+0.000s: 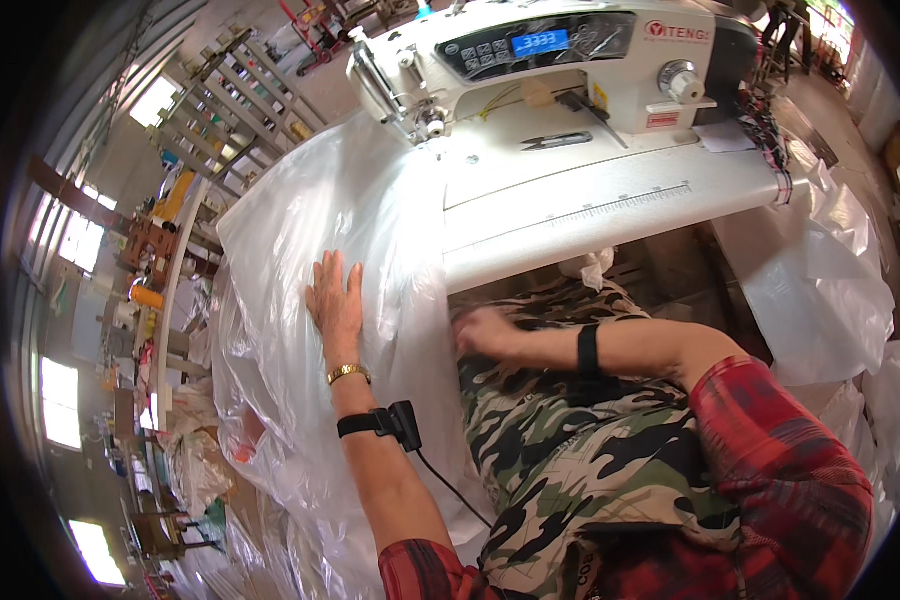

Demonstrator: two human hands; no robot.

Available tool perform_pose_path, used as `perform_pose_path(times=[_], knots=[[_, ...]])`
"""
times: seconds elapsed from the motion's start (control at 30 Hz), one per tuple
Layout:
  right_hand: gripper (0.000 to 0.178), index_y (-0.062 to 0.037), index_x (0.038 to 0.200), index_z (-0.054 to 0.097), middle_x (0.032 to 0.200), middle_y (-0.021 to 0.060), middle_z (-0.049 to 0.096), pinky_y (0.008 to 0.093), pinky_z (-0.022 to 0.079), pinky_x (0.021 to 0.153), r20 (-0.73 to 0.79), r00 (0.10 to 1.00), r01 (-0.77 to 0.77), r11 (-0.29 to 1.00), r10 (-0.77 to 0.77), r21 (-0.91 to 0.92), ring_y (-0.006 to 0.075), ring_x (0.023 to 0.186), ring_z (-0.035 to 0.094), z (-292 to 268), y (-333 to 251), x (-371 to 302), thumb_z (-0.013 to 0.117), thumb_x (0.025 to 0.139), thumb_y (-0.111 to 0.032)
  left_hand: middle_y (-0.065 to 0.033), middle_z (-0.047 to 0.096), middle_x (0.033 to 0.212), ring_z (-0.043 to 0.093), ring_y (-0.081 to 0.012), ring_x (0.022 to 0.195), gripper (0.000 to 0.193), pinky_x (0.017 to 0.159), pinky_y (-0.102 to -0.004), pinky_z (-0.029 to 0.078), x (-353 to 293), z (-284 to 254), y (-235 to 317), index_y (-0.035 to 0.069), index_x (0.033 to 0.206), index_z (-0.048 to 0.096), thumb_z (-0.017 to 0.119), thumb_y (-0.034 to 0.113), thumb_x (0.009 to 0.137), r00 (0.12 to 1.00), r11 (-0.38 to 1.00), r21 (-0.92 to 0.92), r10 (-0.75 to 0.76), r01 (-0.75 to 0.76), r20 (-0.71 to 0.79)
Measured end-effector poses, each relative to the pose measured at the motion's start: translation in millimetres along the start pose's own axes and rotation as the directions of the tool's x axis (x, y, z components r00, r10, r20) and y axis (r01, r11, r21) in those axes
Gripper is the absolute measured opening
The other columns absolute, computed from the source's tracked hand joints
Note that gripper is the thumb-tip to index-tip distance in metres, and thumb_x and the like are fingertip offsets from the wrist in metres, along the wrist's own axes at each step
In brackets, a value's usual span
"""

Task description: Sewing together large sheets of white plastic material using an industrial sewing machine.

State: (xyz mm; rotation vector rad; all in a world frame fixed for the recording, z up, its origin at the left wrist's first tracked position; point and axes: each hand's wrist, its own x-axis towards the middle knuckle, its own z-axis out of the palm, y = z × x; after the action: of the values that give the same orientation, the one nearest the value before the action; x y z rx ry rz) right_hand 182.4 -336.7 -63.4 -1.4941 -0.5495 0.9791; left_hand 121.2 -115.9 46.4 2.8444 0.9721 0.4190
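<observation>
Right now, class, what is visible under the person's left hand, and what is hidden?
Under the left hand lies wrinkled, translucent plastic sheeting, reaching to the sewing machine. The patch beneath the palm and whatever supports it are covered.

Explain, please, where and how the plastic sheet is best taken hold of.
Probably grip the plastic sheet by its right edge, from the right: it looks thin and wrinkled, so a pinch should gather it. The left hand lies flat on it, and the right hand is near that edge.
</observation>
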Motion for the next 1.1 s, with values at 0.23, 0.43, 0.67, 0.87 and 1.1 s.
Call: perform_pose_path(times=[0.23,0.43,0.67,0.87,1.1], knots=[[0.036,0.0037,0.117,0.06,0.108,0.0198,0.068,0.0365,0.049,0.09,0.956,0.287,0.533,0.84,-0.063,-0.104,0.0305,0.102,0.064,70,-39,-91,0.056,0.093,-0.022,-0.0017,0.03,0.157,0.02,-0.0209,0.147,0.062,0.12,-0.0446,0.011,-6,-3,-7,0.016,0.148,0.038,0.036,0.053,0.099,0.999,1.0,0.018,-0.021,0.021,0.023],[0.034,-0.0042,0.078,0.066,0.07,0.005,0.067,0.0272,0.052,0.058,0.471,0.882,0.009,0.996,0.033,-0.088,0.013,0.066,0.066,-4,-50,-57,0.054,0.097,-0.029,-0.0012,0.029,0.158,0.019,-0.0201,0.148,0.063,0.121,-0.043,0.009,-5,-3,-2,0.017,0.149,0.036,0.035,0.055,0.099,0.999,1.0,-0.024,0.004,-0.003,0.047],[0.038,0.0051,0.096,0.061,0.078,0.0086,0.065,0.0289,0.053,0.066,-0.133,0.962,0.261,0.948,-0.239,0.183,0.0149,0.07,0.062,9,-25,-24,0.053,0.099,-0.032,-0.0008,0.029,0.158,0.019,-0.0201,0.147,0.062,0.121,-0.0434,0.009,-4,-3,-5,0.017,0.149,0.037,0.037,0.054,0.099,0.999,1.0,-0.002,-0.007,0.007,0.038],[0.04,0.0021,0.083,0.062,0.071,0.0046,0.061,0.0281,0.048,0.057,-0.168,0.977,0.182,0.914,-0.128,0.362,0.013,0.061,0.058,23,-8,-10,0.052,0.099,-0.033,-0.0012,0.03,0.157,0.02,-0.0207,0.147,0.061,0.121,-0.0445,0.009,-3,-1,-5,0.016,0.148,0.037,0.036,0.053,0.1,1.0,1.0,0.014,0.0,0.0,0.019],[0.034,-0.0011,0.095,0.064,0.078,0.002,0.062,0.0243,0.053,0.067,-0.042,0.998,0.061,0.966,-0.052,0.253,0.01,0.073,0.06,16,-16,-6,0.059,0.097,-0.035,-0.0021,0.03,0.157,0.02,-0.021,0.147,0.063,0.121,-0.0445,0.01,-5,0,-3,0.016,0.149,0.037,0.038,0.054,0.099,1.0,1.0,-0.003,-0.002,0.002,0.014]])
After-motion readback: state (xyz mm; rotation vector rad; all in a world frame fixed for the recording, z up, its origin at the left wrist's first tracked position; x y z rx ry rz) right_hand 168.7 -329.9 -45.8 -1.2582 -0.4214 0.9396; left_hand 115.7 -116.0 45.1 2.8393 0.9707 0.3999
